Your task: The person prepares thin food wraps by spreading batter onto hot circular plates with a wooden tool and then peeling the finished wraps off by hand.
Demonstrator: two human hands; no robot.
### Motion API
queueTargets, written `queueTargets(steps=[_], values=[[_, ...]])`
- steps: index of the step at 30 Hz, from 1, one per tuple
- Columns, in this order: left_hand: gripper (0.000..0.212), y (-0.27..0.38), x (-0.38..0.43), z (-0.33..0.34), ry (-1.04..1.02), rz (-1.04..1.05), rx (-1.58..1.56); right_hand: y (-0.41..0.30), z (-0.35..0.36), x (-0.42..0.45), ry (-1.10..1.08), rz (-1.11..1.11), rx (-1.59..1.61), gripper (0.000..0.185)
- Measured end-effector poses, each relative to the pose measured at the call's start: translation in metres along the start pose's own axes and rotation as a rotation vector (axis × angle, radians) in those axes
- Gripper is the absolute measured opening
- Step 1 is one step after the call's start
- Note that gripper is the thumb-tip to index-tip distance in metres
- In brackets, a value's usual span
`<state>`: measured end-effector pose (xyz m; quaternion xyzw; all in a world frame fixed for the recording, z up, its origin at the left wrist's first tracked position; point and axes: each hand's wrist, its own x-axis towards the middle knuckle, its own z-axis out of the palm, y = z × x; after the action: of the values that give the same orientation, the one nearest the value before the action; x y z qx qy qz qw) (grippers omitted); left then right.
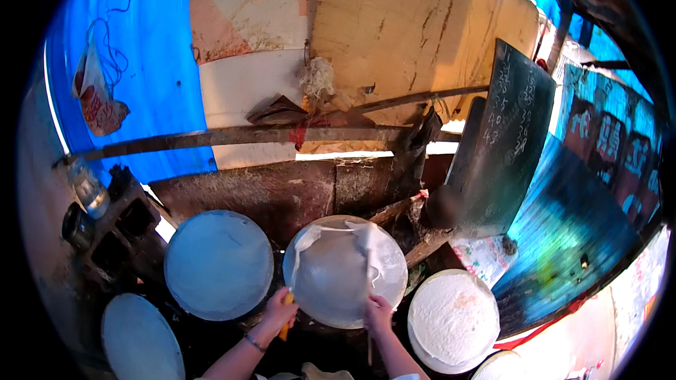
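Observation:
A round metal griddle point(330, 285) lies before me, with pale batter point(388, 258) over its right side and a streak along its top left. My left hand point(280, 311), a band at its wrist, grips a yellow-handled tool point(288, 298) whose pale blade reaches over the griddle's left part. My right hand point(378, 316) is closed round the thin stick of a blurred spreader point(368, 264), which stretches up across the batter. A round tub of white batter or flour point(453, 316) stands to the right; which of these it holds, I cannot tell.
Two more round griddles or lids point(219, 265), point(141, 340) lie at the left. Beyond them are hollow blocks point(124, 227) and a glass jar point(87, 190). A dark board with writing point(515, 142) leans at the right. A wooden rail point(253, 136) runs along the back.

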<state>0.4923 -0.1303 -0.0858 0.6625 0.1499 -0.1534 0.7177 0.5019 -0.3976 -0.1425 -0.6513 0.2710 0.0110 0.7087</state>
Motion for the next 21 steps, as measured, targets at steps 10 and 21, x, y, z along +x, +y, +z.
queueTargets(steps=[10,21], values=[[0.055,-0.018,-0.119,-0.011,0.176,-0.257,0.009,-0.068,-0.038,0.031,-0.191,0.094,-0.020,0.022],[0.048,0.026,-0.140,0.008,0.105,-0.083,0.220,-0.101,-0.033,0.043,-0.360,0.168,-0.195,0.025]])
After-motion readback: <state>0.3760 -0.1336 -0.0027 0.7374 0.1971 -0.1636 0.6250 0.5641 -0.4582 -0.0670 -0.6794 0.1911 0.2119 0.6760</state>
